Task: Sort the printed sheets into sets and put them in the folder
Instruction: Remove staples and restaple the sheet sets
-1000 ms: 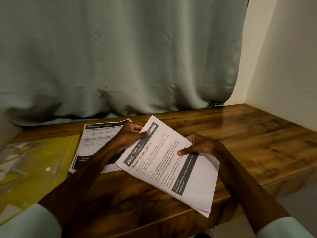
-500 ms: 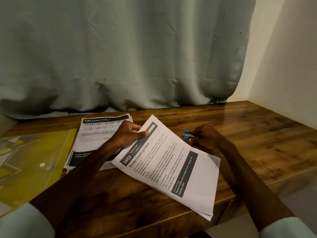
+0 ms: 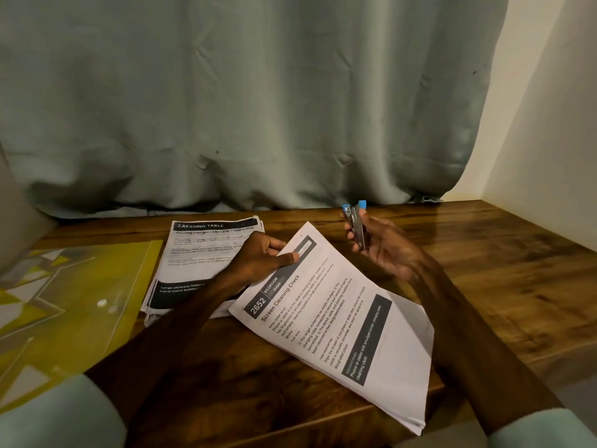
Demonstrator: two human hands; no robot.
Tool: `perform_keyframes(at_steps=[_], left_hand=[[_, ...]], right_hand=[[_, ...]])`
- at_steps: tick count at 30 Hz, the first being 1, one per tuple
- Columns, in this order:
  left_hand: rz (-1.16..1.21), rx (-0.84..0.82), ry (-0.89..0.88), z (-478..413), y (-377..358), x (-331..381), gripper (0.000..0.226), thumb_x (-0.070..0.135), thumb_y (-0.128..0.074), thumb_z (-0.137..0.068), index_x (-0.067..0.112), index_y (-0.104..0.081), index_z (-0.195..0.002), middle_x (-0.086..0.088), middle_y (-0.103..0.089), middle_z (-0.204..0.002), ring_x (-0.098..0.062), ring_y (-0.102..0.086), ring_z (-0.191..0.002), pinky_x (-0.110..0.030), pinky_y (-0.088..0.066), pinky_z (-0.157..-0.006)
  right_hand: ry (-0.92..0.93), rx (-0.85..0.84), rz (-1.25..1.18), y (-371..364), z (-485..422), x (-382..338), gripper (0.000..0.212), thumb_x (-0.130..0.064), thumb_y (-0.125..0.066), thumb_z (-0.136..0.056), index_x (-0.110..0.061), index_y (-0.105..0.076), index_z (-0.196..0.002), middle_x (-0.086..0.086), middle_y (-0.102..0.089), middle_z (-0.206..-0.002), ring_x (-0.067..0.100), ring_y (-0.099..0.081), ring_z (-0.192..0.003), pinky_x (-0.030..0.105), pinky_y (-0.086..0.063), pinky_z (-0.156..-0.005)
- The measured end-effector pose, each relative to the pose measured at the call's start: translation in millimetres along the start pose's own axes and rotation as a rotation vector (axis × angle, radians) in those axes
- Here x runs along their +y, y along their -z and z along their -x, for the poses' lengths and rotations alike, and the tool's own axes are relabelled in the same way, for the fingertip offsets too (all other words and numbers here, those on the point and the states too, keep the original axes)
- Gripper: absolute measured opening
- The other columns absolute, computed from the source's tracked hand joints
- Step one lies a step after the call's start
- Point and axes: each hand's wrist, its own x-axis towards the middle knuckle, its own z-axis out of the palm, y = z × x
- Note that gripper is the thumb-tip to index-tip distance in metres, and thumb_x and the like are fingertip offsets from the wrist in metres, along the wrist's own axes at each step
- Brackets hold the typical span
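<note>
Head | left hand (image 3: 258,260) pinches sheets (image 3: 361,321), covering stack (image 3: 200,250) | right hand (image 3: 386,252) grips blurred stapler (image 3: 355,225)

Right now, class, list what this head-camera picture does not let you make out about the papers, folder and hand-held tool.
Head view throughout.
Dressing Table stack: lower right hidden by the left hand and forearm; small print unreadable.
Screen Cleaning Check set: sheet count unclear from its edges.
Yellow folder: cut off by the left edge.
Blue-tipped tool: blurred, partly hidden by the right hand.
</note>
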Motion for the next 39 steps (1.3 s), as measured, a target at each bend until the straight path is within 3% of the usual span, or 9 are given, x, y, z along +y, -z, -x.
perform_keyframes(at_steps=[7,9,11,15,18,22,28,32,39], left_hand=[[-0.035,0.004,-0.111,4.0,-0.8,-0.8,0.028,0.022,-0.075,-0.092,0.010,-0.074,-0.118,-0.001,-0.079,-0.098,-0.021,-0.078,-0.078,-0.033,-0.063,-0.068],[-0.060,0.008,-0.154,4.8,-1.6,-1.2,0.026,0.022,-0.074,-0.093,0.010,-0.075,-0.116,0.001,-0.079,-0.096,-0.019,-0.078,-0.078,-0.030,-0.062,-0.066],[-0.065,0.017,-0.183,5.1,-3.5,-1.0,0.023,0.020,-0.073,-0.094,0.010,-0.076,-0.114,0.001,-0.079,-0.094,-0.017,-0.077,-0.077,-0.025,-0.060,-0.064],[-0.087,0.034,-0.213,5.7,-5.2,0.3,0.020,0.019,-0.072,-0.094,0.011,-0.077,-0.113,0.001,-0.079,-0.092,-0.015,-0.077,-0.076,-0.024,-0.059,-0.064],[-0.095,0.033,-0.231,6.1,-6.0,-0.2,0.020,0.020,-0.072,-0.095,0.013,-0.078,-0.112,0.003,-0.079,-0.091,-0.015,-0.077,-0.078,-0.028,-0.061,-0.068],[-0.137,0.044,-0.258,5.8,-6.1,-0.3,0.022,0.023,-0.072,-0.095,0.015,-0.077,-0.114,0.005,-0.079,-0.093,-0.013,-0.077,-0.079,-0.029,-0.059,-0.067],[-0.186,0.051,-0.284,7.4,-5.5,2.2,0.022,0.025,-0.071,-0.095,0.015,-0.077,-0.115,0.005,-0.079,-0.091,-0.013,-0.077,-0.075,-0.030,-0.060,-0.063],[-0.150,0.058,-0.286,8.3,-5.2,4.3,0.022,0.022,-0.072,-0.095,0.014,-0.077,-0.115,0.005,-0.079,-0.092,-0.014,-0.077,-0.077,-0.035,-0.062,-0.067],[-0.129,0.055,-0.273,9.5,-5.5,7.6,0.022,0.021,-0.072,-0.095,0.013,-0.077,-0.115,0.004,-0.079,-0.091,-0.015,-0.077,-0.076,-0.039,-0.063,-0.069]], right_hand=[[0.053,-0.102,0.193,-23.4,-4.8,-8.1,0.049,-0.055,-0.059,-0.092,-0.018,-0.073,-0.120,0.003,-0.064,-0.093,0.012,-0.054,-0.078,0.024,-0.040,-0.061],[0.122,-0.077,0.425,-25.0,1.6,-9.9,0.029,-0.046,-0.058,-0.096,-0.027,-0.076,-0.108,0.000,-0.068,-0.096,0.016,-0.058,-0.086,0.025,-0.045,-0.069],[0.181,-0.131,0.639,-24.5,8.5,-12.9,0.021,-0.035,-0.063,-0.097,-0.029,-0.073,-0.115,-0.010,-0.074,-0.110,0.008,-0.068,-0.101,0.020,-0.053,-0.086],[0.264,-0.195,0.895,-33.2,17.2,-22.1,0.041,-0.041,-0.072,-0.082,-0.034,-0.068,-0.122,-0.025,-0.068,-0.116,-0.010,-0.064,-0.107,0.011,-0.051,-0.092],[0.374,-0.230,0.992,-38.5,14.4,-25.8,0.043,-0.028,-0.078,-0.085,-0.020,-0.070,-0.127,-0.021,-0.069,-0.117,-0.009,-0.064,-0.107,0.015,-0.052,-0.094],[0.455,-0.338,1.009,-41.6,11.1,-29.7,0.033,-0.023,-0.077,-0.089,-0.014,-0.074,-0.121,-0.006,-0.075,-0.114,0.009,-0.070,-0.105,0.028,-0.056,-0.092],[0.462,-0.373,0.990,-48.4,12.0,-24.5,0.031,-0.027,-0.073,-0.089,-0.018,-0.075,-0.119,-0.010,-0.076,-0.112,0.015,-0.070,-0.102,0.038,-0.056,-0.085],[0.410,-0.362,0.870,-45.7,9.5,-19.1,0.026,-0.018,-0.072,-0.092,-0.019,-0.074,-0.117,-0.011,-0.076,-0.113,0.011,-0.072,-0.104,0.026,-0.058,-0.085],[0.397,-0.353,0.844,-44.2,6.7,-19.8,0.026,-0.018,-0.072,-0.092,-0.015,-0.075,-0.117,-0.006,-0.077,-0.111,0.017,-0.073,-0.101,0.030,-0.060,-0.083]])
